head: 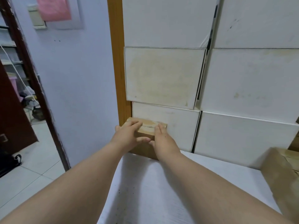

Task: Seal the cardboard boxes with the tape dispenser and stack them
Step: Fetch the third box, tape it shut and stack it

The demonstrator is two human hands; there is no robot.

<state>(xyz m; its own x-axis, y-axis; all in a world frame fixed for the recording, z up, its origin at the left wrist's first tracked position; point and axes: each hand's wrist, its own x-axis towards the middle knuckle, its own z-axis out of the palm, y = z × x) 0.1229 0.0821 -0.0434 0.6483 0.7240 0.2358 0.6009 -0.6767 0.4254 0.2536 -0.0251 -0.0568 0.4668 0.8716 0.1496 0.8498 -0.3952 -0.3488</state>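
A small brown cardboard box [148,128] with a strip of tape along its top seam sits at the far left corner of the white table [161,183], on top of another brown box [144,150] below it. My left hand [127,135] grips the top box's left end, fingers over the top and thumb on the front face. My right hand [162,136] clasps its right end. A further brown cardboard box [281,173] stands at the table's right edge. No tape dispenser is in view.
White cartons [165,76] are stacked like a wall right behind the boxes. An orange wooden post [117,62] rises at their left. Left of the table lie a pale wall, a dark door frame [32,78] and tiled floor [32,172].
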